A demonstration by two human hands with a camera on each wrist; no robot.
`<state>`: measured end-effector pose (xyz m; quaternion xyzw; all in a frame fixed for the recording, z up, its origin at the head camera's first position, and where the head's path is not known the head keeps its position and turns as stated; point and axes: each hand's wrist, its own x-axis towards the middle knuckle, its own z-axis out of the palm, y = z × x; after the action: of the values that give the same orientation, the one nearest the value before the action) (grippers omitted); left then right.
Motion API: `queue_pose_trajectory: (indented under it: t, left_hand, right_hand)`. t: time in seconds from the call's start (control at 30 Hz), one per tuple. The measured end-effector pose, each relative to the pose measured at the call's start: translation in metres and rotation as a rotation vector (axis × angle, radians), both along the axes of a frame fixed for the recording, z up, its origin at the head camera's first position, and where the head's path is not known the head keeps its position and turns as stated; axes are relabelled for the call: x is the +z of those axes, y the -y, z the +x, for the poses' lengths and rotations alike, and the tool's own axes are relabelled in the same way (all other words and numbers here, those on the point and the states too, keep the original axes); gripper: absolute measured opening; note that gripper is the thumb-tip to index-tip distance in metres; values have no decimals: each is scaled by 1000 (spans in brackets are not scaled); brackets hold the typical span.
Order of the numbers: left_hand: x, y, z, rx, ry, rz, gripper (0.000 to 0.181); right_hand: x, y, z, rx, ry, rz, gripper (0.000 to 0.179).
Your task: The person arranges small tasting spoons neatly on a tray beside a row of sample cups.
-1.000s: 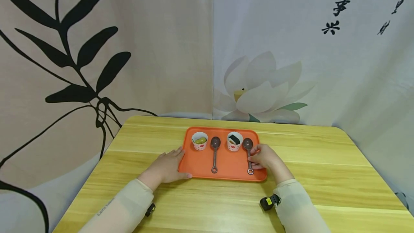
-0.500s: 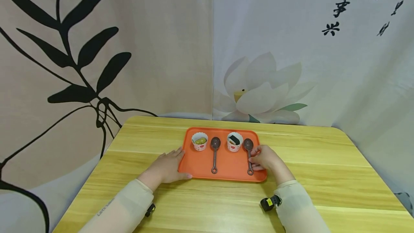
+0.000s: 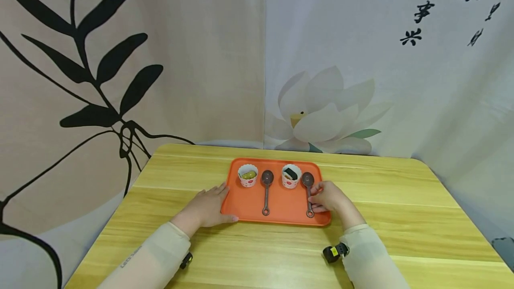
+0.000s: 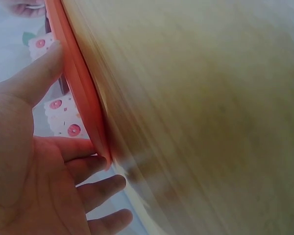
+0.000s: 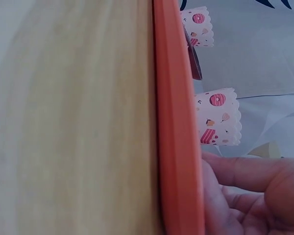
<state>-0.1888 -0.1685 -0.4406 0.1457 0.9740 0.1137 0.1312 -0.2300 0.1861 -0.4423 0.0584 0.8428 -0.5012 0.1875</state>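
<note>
An orange tray (image 3: pixel 287 211) lies on the table, bearing two paper cups and two brown spoons. My left hand (image 3: pixel 206 208) rests at the tray's left side, fingers extended along the edge and thumb at the front rim. Over the right part of the tray, my right hand (image 3: pixel 330 196) pinches the handle of the right spoon (image 3: pixel 308 179), which lies bowl away from me. The left spoon (image 3: pixel 267 177) lies between the cups. Yellow-green pieces fill the left cup (image 3: pixel 248 181); a black-and-white piece sits in the right cup (image 3: pixel 290 183).
The wooden table (image 3: pixel 257 258) extends around the tray on all sides. Behind its far edge hangs a pale curtain (image 3: pixel 217 79) printed with leaves, a flower and black characters. Each wrist wears a small black camera (image 3: pixel 331 253).
The right spoon's handle end shifts very slightly left with the right hand's fingertips. The left hand, tray and cups stay in place.
</note>
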Motion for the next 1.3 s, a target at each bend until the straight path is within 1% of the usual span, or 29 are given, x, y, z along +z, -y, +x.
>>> queue_pose_trajectory:
  t: [0.27,0.67,0.93,1.3]
  left_hand:
    - [-1,0,0,-5,-2,-6,101]
    - [-2,0,0,-3,1,-7,102]
    - [-2,1,0,-8,-1,-14,102]
    - [1,2,1,-16,-8,-1,101]
  right_hand:
    - [1,-3,1,-9,-1,-10,19]
    - [15,-11,6,1,-26,81,19]
    - [22,-15,13,29,-85,84,22]
    - [29,-24,23,65,-180,160,21]
